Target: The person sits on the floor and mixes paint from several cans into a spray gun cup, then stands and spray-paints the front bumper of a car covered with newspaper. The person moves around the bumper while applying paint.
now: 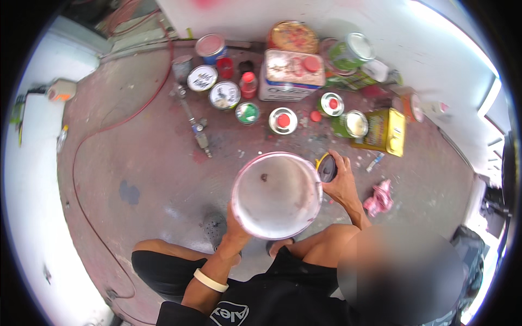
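My left hand [234,231] grips the lower left side of a wide round white bucket [277,198]. Its mouth faces up, and its inside looks pale and stained, with a small dark spot. To the right of the bucket, my right hand [341,186] is closed around a dark round object with a yellow edge [327,167]; its exact kind is unclear. This hand is close to the bucket's rim. A can with a red cap [283,120] stands on the floor beyond the bucket.
Several paint cans and a big rectangular tin [291,81] line the far wall. A yellow tin [389,133] stands at the right. A spray gun [197,127] and red hose [103,129] lie left. A crumpled pink cloth [379,198] lies right.
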The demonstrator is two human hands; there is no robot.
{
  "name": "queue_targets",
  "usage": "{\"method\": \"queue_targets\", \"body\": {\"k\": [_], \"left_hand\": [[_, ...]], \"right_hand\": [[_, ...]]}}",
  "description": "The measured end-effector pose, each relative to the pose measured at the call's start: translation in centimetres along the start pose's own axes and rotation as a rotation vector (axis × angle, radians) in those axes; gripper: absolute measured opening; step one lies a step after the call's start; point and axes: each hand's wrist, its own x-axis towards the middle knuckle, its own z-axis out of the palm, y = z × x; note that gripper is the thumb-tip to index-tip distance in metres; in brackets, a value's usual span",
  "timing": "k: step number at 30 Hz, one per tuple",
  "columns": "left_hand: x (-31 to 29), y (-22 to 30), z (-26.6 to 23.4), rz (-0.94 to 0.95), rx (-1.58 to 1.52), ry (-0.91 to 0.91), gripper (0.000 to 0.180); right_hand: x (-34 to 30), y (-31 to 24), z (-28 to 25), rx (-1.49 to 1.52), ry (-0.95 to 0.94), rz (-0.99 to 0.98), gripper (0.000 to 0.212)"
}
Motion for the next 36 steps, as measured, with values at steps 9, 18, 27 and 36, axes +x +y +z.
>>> {"method": "queue_targets", "body": {"k": [9, 18, 27, 36], "left_hand": [[-1.7, 20.7, 9.5, 0.183, 0.816, -0.471, 0.082], [-9.0, 46.8, 17.2, 0.220, 0.786, -0.493, 0.021], [-15.2, 57.3, 13.6, 0.380, 0.714, -1.231, 0.026], [-24.5, 60.3, 16.1, 0.200, 0.664, -1.775, 0.016]], "right_hand": [[-22.1, 1.5, -17.1, 0.152, 0.255, 0.724, 0.097], [-50.7, -15.4, -25.2, 0.444, 0.491, 1.293, 0.116], [-68.5, -46.8, -18.3, 0.613, 0.838, 1.493, 0.107], [-78.3, -70.9, -5.8, 0.610, 1.506, 2.102, 0.097]]}}
